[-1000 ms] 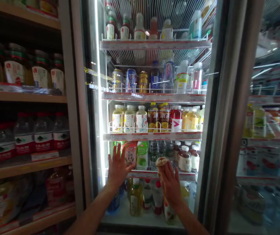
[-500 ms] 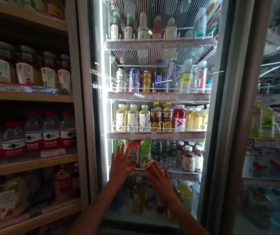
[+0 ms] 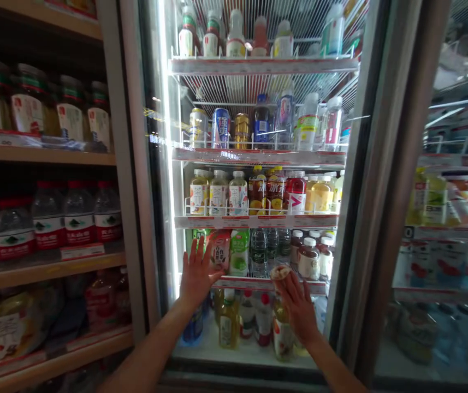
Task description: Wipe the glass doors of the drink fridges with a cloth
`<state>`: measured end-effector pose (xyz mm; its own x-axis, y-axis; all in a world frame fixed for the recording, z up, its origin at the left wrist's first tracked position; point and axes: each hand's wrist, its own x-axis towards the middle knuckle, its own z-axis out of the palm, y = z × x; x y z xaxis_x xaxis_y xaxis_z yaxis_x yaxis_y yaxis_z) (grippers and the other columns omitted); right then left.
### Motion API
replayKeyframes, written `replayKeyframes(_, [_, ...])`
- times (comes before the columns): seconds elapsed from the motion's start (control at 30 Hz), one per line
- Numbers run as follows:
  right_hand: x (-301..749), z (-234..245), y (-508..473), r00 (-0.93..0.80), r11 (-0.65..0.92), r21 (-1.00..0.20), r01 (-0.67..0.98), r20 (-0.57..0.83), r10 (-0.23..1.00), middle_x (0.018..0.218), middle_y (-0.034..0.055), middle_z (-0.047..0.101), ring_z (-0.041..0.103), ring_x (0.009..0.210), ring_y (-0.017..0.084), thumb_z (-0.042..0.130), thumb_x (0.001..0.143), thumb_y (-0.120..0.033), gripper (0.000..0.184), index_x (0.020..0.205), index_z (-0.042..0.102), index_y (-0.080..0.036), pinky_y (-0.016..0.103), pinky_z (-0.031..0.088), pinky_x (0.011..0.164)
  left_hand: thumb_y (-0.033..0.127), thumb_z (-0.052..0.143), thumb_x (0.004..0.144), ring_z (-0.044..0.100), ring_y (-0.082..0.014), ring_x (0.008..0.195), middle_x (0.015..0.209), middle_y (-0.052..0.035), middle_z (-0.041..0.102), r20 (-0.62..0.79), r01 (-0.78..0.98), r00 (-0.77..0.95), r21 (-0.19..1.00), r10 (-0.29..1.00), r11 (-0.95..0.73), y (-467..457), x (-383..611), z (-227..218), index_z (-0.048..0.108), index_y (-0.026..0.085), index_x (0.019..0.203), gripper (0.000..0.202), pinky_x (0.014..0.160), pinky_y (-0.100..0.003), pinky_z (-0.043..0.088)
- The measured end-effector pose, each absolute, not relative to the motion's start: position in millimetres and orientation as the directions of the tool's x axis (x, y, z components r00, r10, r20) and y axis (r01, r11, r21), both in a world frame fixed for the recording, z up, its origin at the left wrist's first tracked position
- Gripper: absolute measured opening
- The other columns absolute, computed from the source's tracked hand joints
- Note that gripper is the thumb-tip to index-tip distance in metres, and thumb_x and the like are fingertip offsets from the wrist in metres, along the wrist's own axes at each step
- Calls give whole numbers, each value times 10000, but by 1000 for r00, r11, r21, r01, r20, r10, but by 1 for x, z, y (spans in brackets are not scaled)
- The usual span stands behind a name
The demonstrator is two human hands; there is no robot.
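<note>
My left hand (image 3: 197, 275) has its fingers spread, palm toward the glass door (image 3: 254, 357) of a lit drinks fridge; it appears to rest on the pane. Behind its fingertips stand a red-labelled drink bottle (image 3: 219, 252) and a green one (image 3: 239, 253). Lower right of centre, my right hand (image 3: 298, 305) presses a crumpled pale cloth (image 3: 280, 272) with its fingers, seemingly against the same glass. Dark-capped clear bottles (image 3: 259, 252) and small white-capped jars (image 3: 309, 261) are seen through the pane just above the cloth. Reflections streak the glass.
Wooden shelves (image 3: 45, 272) with red-capped water bottles (image 3: 78, 215) and larger juice bottles (image 3: 29, 103) stand at left. A metal door frame (image 3: 385, 229) runs down the right, with another drinks fridge (image 3: 446, 232) beyond it. Several bottles (image 3: 229, 322) fill the bottom level.
My right hand has slid right with the cloth across the glass. My left hand stays spread in nearly the same place, and the view has shifted slightly.
</note>
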<state>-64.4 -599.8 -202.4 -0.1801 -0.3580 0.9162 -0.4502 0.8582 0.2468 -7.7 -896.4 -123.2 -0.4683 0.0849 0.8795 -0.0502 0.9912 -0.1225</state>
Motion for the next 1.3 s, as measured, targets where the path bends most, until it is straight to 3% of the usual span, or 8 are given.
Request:
replayKeyframes(0.23, [-81, -154, -577, -126, 939, -153, -308, 985, 119, 1480, 157, 190, 262, 1329, 322, 376, 873, -217, 584, 1428, 196, -182, 525, 313, 989, 542, 537, 762, 118, -315, 1373, 1458, -188, 237, 896, -53, -428, -153, 116, 987, -898, -11, -124, 89, 159, 1429, 890, 1042, -538, 268])
replayKeyframes(0.43, [-79, -134, -599, -106, 838, 265, -476, 929, -354, 1416, 63, 372, 292, 1328, 231, 409, 852, -163, 544, 1374, 323, -287, 468, 214, 1079, 531, 539, 765, 150, -318, 1367, 1453, -180, 255, 884, -62, -451, -167, 122, 984, -901, -8, -124, 113, 161, 1428, 871, 1033, -527, 293])
replayKeyframes(0.63, [-91, -104, -571, -59, 874, -307, -377, 950, 308, 1428, 195, 295, 285, 1310, 323, 342, 877, -242, 507, 1369, 341, -119, 513, 316, 990, 441, 583, 768, 142, -307, 1370, 1459, -168, 246, 909, -27, -383, -191, 166, 981, -882, -4, -104, 174, 173, 1419, 814, 1064, -519, 248])
replayKeyframes(0.8, [-83, -109, -588, -70, 844, 223, -487, 954, -293, 1423, 82, 354, 298, 1323, 248, 396, 852, -155, 538, 1373, 331, -271, 469, 264, 1057, 455, 635, 717, 147, -299, 1370, 1471, -161, 212, 883, -17, -448, -164, 140, 986, -856, -17, -78, 214, 169, 1408, 858, 1075, -505, 234])
replayKeyframes(0.87, [-88, -101, -577, -43, 878, 167, -448, 977, -208, 1416, 102, 360, 316, 1314, 253, 409, 850, -167, 537, 1375, 331, -246, 472, 280, 1048, 469, 644, 705, 142, -300, 1370, 1470, -161, 209, 884, -41, -452, -157, 122, 987, -854, -21, -76, 219, 168, 1406, 873, 1072, -507, 237])
replayKeyframes(1.0, [-98, -74, -570, 12, 887, -259, -381, 958, 285, 1428, 186, 304, 283, 1321, 313, 395, 847, -206, 522, 1361, 360, -121, 512, 315, 1009, 468, 656, 695, 120, -299, 1373, 1475, -157, 191, 885, -63, -449, -171, 125, 983, -856, -23, -80, 219, 167, 1406, 887, 1074, -505, 234])
replayKeyframes(1.2, [-80, -75, -610, -64, 806, 318, -500, 914, -400, 1378, 70, 425, 311, 1317, 236, 414, 839, -172, 483, 1314, 429, -257, 456, 232, 1067, 460, 661, 693, 130, -301, 1371, 1472, -159, 201, 884, -47, -452, -155, 117, 987, -856, -23, -80, 220, 170, 1405, 887, 1071, -514, 236])
replayKeyframes(1.3, [-85, -62, -582, -17, 888, 141, -438, 986, -165, 1330, 128, 466, 385, 1262, 280, 433, 827, -194, 438, 1260, 494, -197, 479, 300, 1008, 475, 666, 683, 135, -299, 1370, 1474, -156, 196, 873, -59, -481, -129, 85, 990, -851, -20, -79, 227, 178, 1402, 893, 1064, -522, 249])
